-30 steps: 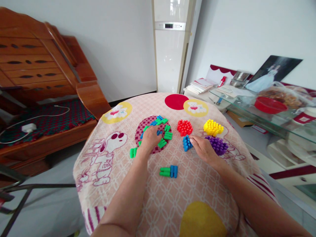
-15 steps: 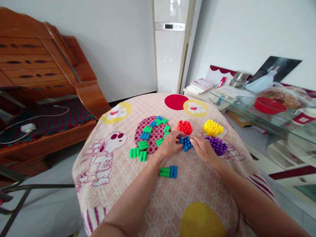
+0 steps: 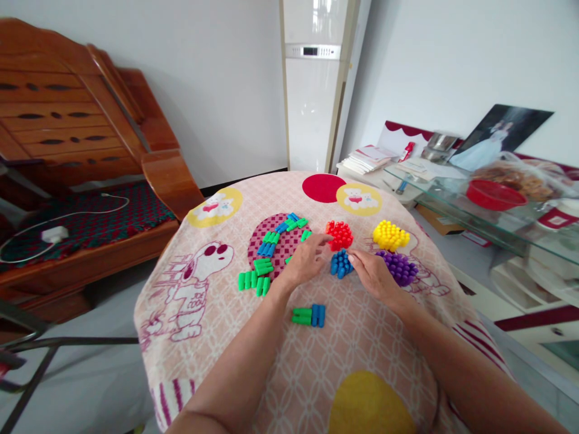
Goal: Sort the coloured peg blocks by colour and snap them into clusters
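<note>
A tight cluster of blue plastic building blocks [image 3: 341,264] stands on the patterned tablecloth. My right hand [image 3: 371,272] has its fingertips closed against the cluster's right side. My left hand [image 3: 311,260] is just left of it, fingers apart and holding nothing, its fingertips near a cluster of red blocks [image 3: 339,235]. Close to my right hand stand purple blocks [image 3: 400,268], with yellow blocks [image 3: 391,235] behind them. Joined green blocks [image 3: 248,280] and blue-and-green pieces form a curved row at the left, partly hidden by my left hand. Nearer me lies a short green-and-blue piece [image 3: 308,316].
The round table's tablecloth [image 3: 217,355] hangs over its edges. A wooden bench [image 3: 158,181] stands at the left and a white upright air conditioner [image 3: 312,114] behind. At the right, a glass shelf [image 3: 465,211] holds a red bowl [image 3: 496,193] and a bag of food.
My left hand has let go of the blue cluster and moved slightly left, its fingers opening out. My right hand has stayed at the cluster's right side.
</note>
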A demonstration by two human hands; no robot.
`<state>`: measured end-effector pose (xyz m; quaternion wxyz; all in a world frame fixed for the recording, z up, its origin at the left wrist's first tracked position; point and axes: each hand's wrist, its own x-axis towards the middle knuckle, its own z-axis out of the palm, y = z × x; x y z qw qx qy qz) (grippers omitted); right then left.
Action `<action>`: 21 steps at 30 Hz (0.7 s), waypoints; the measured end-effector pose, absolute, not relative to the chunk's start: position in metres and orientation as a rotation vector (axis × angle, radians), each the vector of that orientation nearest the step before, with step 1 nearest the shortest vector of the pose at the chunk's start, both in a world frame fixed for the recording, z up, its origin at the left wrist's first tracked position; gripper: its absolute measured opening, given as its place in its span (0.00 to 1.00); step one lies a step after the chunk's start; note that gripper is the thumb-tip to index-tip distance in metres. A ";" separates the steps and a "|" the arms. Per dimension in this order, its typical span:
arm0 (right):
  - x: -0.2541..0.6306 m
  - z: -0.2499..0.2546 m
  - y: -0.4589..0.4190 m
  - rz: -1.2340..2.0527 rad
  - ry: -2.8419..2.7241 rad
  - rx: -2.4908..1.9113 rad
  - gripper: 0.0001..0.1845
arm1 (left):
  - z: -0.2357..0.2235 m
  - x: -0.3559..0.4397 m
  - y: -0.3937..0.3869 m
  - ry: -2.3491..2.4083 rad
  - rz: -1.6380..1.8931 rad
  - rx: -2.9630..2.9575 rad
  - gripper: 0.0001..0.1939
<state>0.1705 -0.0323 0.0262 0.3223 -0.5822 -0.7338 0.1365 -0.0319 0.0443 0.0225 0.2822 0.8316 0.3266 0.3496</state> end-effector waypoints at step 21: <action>0.171 0.019 -0.030 0.339 -1.927 -1.507 0.18 | 0.006 -0.091 0.096 1.723 0.701 2.299 0.17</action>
